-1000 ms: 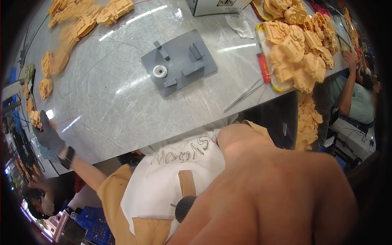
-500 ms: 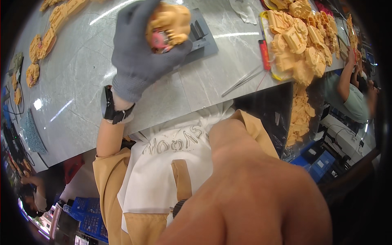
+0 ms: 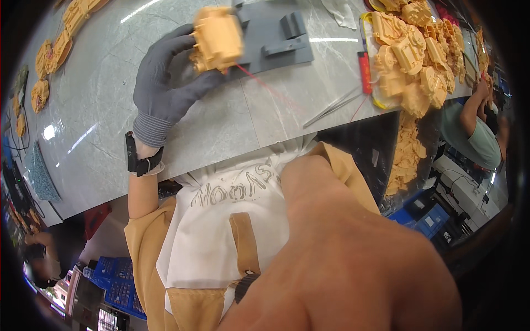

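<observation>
My left hand [image 3: 171, 83], in a grey knit glove with a black strap at the wrist, is closed around an orange-yellow moulded plastic housing [image 3: 218, 37] above the table. A thin red wire [image 3: 259, 80] trails from the housing's lower side toward the right. Right behind it lies a dark grey fixture plate [image 3: 276, 38] with raised blocks. My bare right hand [image 3: 348, 265] looms large and close at the bottom of the view, back of the hand showing. Its fingers run out past the lower edge, so their grip is hidden.
Tweezers [image 3: 334, 107] and a red-handled tool [image 3: 364, 73] lie near the table's front edge. At the right, a tray is heaped with similar housings [image 3: 407, 52]. More housings [image 3: 58, 49] line the far left. Co-workers sit at both sides; one arm [image 3: 472, 113] shows at right.
The left hand has moved slightly left and turned the housing, so its pink-red inner part no longer shows and the red wire does. More of the fixture plate is visible.
</observation>
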Motion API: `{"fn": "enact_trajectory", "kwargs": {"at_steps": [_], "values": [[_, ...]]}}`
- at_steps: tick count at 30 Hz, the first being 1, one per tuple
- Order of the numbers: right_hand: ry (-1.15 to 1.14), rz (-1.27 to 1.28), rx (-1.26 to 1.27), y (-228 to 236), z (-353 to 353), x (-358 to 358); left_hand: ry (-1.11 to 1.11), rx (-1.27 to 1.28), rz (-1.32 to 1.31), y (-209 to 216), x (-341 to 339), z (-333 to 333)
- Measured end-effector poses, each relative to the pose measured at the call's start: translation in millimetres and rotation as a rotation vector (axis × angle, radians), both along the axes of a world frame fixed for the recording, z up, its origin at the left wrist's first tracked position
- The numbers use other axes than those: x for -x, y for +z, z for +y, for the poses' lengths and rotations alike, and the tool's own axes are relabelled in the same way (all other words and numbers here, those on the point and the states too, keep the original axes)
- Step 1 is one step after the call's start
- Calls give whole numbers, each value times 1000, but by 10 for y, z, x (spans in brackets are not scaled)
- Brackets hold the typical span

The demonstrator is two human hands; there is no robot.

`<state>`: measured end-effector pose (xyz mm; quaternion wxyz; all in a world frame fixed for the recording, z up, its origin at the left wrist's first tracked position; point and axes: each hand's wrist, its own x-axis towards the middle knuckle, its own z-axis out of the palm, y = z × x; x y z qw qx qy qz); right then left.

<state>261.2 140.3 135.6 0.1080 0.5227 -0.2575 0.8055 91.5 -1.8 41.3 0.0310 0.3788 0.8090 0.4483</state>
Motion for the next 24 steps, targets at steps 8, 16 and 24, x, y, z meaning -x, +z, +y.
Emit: {"fn": "enact_trajectory", "kwargs": {"at_steps": [8, 16, 24], "values": [[11, -14, -6, -3, 15, 6, 99, 99, 280, -51, 7, 284], [-13, -18, -8, -2, 75, 0, 82, 318, 79, 35, 124, 343], [-27, -30, 13, -25, 171, -34, 34, -10, 101, 315, 123, 593]]}}
